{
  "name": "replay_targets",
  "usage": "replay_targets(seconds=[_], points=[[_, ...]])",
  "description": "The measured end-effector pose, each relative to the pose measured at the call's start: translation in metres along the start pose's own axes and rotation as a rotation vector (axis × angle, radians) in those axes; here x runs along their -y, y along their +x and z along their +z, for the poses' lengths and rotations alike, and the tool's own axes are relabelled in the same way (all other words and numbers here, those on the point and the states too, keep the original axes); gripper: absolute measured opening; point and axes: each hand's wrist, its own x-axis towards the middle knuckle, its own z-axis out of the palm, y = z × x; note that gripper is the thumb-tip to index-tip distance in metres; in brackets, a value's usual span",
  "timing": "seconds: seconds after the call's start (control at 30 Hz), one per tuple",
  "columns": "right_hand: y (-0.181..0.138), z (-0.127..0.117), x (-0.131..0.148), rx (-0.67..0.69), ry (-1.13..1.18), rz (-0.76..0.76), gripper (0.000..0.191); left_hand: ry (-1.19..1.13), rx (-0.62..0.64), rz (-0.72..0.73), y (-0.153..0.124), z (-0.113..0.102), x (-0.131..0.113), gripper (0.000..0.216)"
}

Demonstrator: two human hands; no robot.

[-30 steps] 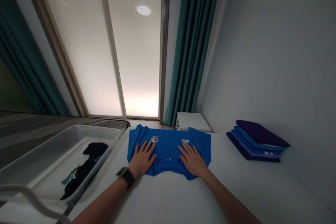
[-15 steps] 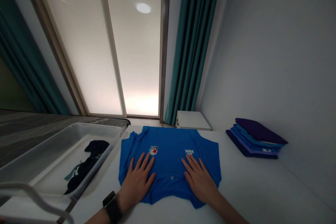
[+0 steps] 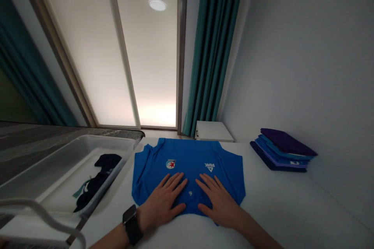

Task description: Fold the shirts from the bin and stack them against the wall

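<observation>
A blue T-shirt lies spread on the white table, its neckline edge toward me. It carries a red and white emblem on the left and a white PEAK logo on the right. My left hand, with a black watch on its wrist, rests flat on the lower left part of the shirt, fingers spread. Opposite it, my right hand lies flat on the lower right part, fingers also apart. Both palms cover some of the shirt's near edge.
On the right, by the wall, is a stack of folded clothes in purple and blues. A translucent plastic bin at left holds dark crumpled clothing. A grey curved bar crosses the lower left corner. Beyond the table stands a white cabinet.
Both hands have slid inward and are closer together on the shirt. The PEAK logo is now uncovered, and the shirt's near edge looks flatter.
</observation>
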Motion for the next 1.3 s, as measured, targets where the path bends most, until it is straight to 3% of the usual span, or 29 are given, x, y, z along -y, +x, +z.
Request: replay_targets(seconds=[0.27,0.57,0.67,0.73,0.9,1.1,1.3], points=[[-0.001,-0.002,-0.006,0.084,0.027,-0.053,0.081,-0.013,0.012,-0.034,-0.006,0.006,0.01,0.08],[-0.022,0.001,0.008,0.082,0.026,-0.069,0.081,-0.044,0.018,-0.007,-0.02,0.0,-0.003,0.08],[-0.01,-0.008,0.009,0.062,0.073,-0.048,0.063,-0.07,0.021,-0.025,-0.007,-0.009,0.0,0.063],[0.007,-0.015,0.005,-0.021,0.079,-0.036,0.054,-0.062,-0.006,-0.043,0.009,-0.017,0.007,0.051],[0.061,-0.023,-0.025,-0.271,-0.169,-0.047,0.048,0.062,-0.071,-0.031,0.052,-0.022,0.045,0.049],[0.076,-0.017,-0.059,-0.147,-0.202,0.091,0.057,0.105,-0.055,-0.164,0.064,0.001,0.091,0.053],[0.048,-0.016,-0.074,-0.114,-0.189,0.114,0.059,0.074,-0.073,-0.164,0.066,0.019,0.073,0.057]])
